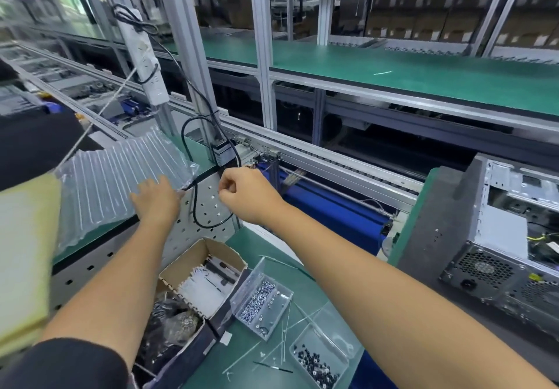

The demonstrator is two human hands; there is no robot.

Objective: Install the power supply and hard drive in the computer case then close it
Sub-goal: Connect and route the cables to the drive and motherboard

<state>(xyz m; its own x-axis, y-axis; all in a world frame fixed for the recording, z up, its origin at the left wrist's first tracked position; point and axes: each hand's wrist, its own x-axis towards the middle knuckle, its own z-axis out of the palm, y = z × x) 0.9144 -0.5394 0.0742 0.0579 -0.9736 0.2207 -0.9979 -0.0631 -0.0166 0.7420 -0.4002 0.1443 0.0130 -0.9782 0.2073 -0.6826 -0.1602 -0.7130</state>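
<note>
Lying at far left on the raised green worktop: a pale yellow foam sheet, then a clear air-column cushion bag spread beside it. Reaching over the bag's lower right corner: left hand, fingers stretched forward and fairly straight, touching the plastic near a black cable; whether anything is gripped, cannot tell. Hanging above: a white power strip fixed to an aluminium post, cable looping down past a small black box and in front of a perforated grey panel. Just right of the loop: right hand, fingers curled tight with thumb against forefinger, seemingly pinching something too small to make out. Resting below on the lower green worktop: an open cardboard box holding white cable ties, a clear plastic tray of silver screws, loose cable ties, and a second clear tray of dark screws. Standing at far right, well apart from both hands: the open computer case, side panel off, on dark grey foam, with the power supply already seated at its rear corner, fan grille and socket facing out.
</note>
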